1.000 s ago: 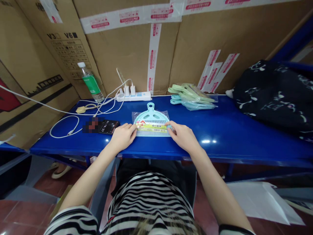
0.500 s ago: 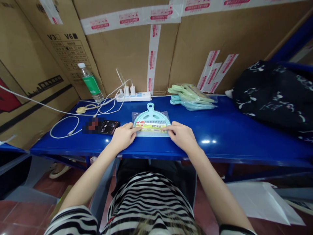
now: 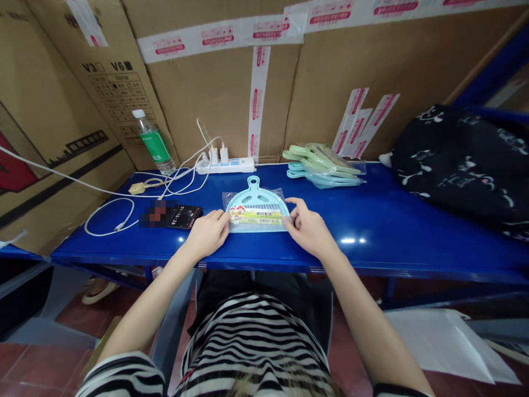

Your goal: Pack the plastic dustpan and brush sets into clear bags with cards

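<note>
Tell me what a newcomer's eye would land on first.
First comes the bagged blue dustpan near the front of the blue table, the left grip at its left side, the right grip at its right. Next is the black patterned fabric at the table's right end. Then comes the green-labelled bottle at back left, by the cardboard.

Illegible label fine print (image 3: 265, 220)

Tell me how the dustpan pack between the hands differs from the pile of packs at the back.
The front pack is light blue; the rear pile is green above, light blue below. The front pack lies singly; the rear pile has several packs heaped together. The front pack's handle points toward the back; the rear pile's handles point left. Both are in clear plastic.
</note>
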{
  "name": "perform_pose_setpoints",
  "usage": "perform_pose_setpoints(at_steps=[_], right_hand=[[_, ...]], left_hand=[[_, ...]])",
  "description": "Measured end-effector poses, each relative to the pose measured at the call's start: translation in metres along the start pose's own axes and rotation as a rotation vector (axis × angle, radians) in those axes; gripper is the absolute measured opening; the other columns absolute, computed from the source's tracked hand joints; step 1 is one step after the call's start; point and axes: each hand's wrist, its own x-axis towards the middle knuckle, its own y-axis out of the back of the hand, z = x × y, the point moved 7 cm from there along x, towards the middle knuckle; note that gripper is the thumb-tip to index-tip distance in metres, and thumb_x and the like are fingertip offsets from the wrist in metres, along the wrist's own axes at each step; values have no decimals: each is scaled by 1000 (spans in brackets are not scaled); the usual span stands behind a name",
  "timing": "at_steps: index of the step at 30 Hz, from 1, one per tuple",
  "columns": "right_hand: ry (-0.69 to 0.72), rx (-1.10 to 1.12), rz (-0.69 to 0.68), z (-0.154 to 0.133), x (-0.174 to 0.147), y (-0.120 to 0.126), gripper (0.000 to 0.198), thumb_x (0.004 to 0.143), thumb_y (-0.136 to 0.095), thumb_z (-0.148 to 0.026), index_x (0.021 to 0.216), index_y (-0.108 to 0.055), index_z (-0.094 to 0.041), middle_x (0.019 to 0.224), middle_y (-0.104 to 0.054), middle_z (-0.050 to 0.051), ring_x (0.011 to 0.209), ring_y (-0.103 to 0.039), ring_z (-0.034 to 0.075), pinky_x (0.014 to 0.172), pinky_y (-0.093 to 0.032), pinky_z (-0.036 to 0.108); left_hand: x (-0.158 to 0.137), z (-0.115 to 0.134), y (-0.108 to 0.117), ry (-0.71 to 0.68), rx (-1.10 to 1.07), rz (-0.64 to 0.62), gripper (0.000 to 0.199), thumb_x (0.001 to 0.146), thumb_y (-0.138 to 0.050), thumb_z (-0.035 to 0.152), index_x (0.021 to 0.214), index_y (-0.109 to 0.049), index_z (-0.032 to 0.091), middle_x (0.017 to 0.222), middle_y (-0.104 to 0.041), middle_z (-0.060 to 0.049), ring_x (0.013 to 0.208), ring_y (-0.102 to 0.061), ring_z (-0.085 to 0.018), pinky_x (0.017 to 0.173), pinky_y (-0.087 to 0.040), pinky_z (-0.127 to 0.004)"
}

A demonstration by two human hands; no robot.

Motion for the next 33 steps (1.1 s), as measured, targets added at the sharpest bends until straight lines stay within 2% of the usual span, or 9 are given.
perform_pose_setpoints(at_steps=[4, 9, 14, 16, 19, 22, 26, 30, 33], right_hand=[[-48, 321, 24, 11, 2, -1, 53, 77, -52, -34, 126, -44, -17, 74, -54, -2, 55, -60, 17, 57, -51, 35], [-262, 793, -29, 23, 3, -8, 74, 71, -67, -44, 133, -31, -25, 96, -60, 1, 62, -66, 17, 61, -59, 36], [-368, 930, -221, 17, 0, -21, 54, 75, -67, -42, 118, -39, -24, 89, -68, 2, 68, -70, 18, 65, -59, 35], [-362, 864, -224, 18, 0, -21, 49, 76, -65, -42, 114, -40, -23, 81, -68, 1, 64, -69, 18, 60, -57, 34], [-282, 600, -164, 24, 6, -13, 44, 76, -61, -44, 111, -45, -22, 64, -61, -4, 53, -61, 16, 50, -50, 31], [-155, 306, -137, 25, 16, -5, 33, 76, -60, -40, 103, -54, -21, 67, -63, -2, 54, -57, 15, 51, -45, 29], [-47, 23, -238, 22, 33, -6, 24, 76, -60, -37, 95, -61, -23, 65, -64, -3, 57, -57, 16, 52, -40, 27], [-19, -69, -356, 18, 48, -12, 21, 77, -61, -35, 93, -64, -21, 64, -62, -2, 57, -56, 16, 55, -41, 27], [24, -87, -306, 19, 61, 0, 29, 80, -57, -36, 103, -64, -20, 68, -63, 1, 59, -56, 17, 59, -44, 29]], left_hand=[[-1, 5, 3, -89, -71, 23, 18, 89, -38, 15, 87, -56, 18, 80, -63, -5, 77, -60, -19, 67, -46, -29], [-5, 17, 8, -250, -222, 11, 19, 85, -39, 12, 88, -56, 19, 80, -61, -4, 75, -58, -18, 68, -46, -28], [-8, 24, 12, -335, -306, 25, 22, 82, -39, 10, 91, -57, 19, 82, -62, -4, 74, -58, -17, 66, -45, -26], [-8, 23, 13, -322, -334, 37, 20, 85, -40, 15, 92, -58, 19, 82, -62, -4, 75, -58, -16, 67, -45, -26], [-8, 20, 12, -291, -351, 34, 16, 89, -47, 31, 93, -58, 19, 84, -64, -4, 77, -60, -17, 69, -46, -27], [-7, 16, 9, -261, -319, 18, 27, 88, -54, 46, 92, -59, 19, 84, -64, -4, 80, -62, -19, 70, -47, -27], [0, 7, 5, -157, -215, -28, 22, 92, -49, 38, 96, -59, 19, 88, -65, -5, 84, -64, -19, 72, -49, -28], [8, -3, 1, -47, -83, -154, 23, 91, -48, 30, 108, -57, 17, 97, -68, -8, 92, -66, -22, 75, -52, -29], [13, -8, 1, 16, -2, -211, 28, 92, -45, 27, 116, -54, 16, 103, -68, -10, 97, -66, -24, 76, -53, -32]])
